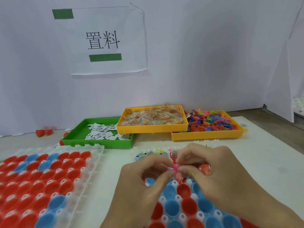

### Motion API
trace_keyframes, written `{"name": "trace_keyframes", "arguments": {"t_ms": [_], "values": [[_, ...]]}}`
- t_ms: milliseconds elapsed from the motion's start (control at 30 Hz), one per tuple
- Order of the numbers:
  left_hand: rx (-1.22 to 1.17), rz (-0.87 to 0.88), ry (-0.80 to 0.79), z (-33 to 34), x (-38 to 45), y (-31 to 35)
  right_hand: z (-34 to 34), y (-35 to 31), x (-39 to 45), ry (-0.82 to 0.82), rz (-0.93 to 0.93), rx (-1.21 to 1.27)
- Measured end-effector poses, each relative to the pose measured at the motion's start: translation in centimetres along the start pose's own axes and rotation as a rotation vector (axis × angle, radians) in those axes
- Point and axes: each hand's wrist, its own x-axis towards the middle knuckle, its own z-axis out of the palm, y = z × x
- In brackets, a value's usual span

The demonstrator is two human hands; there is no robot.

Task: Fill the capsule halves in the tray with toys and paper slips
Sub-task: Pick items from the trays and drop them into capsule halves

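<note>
Both hands meet over the far part of the right capsule tray [179,216], a white grid holding red and blue capsule halves. My left hand [139,186] and my right hand [213,171] pinch a small pink toy [175,167] between their fingertips. Beyond the fingers, the tray's far halves [158,153] hold toys and printed slips. A second tray [97,155] of empty red and blue halves lies to the left.
Along the white wall stand a green bin [77,139] of paper slips, a yellow bin [153,126] of bagged toys and a yellow bin [207,135] of loose colourful toys. Loose red halves [43,132] lie at far left. A printed sign [105,40] hangs above.
</note>
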Motion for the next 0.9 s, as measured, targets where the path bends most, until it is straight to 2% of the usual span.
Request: {"name": "trace_keyframes", "arguments": {"t_ms": [167,300,667,900], "values": [[0.031,0.016,0.002,-0.7,-0.3,-0.3,0.9,-0.1,-0.2,0.079,-0.176,-0.127],[0.005,-0.129,0.087,-1.8,-0.2,-1.6,1.5,0.0,-0.5,0.12,-0.264,-0.291],[-0.2,-0.252,0.25,-3.4,0.2,-2.6,0.3,0.7,-0.4,0.107,-0.251,-0.37],[0.061,-0.214,0.201,-1.9,1.9,-2.5,0.3,0.3,-0.6,0.082,-0.232,-0.389]]}}
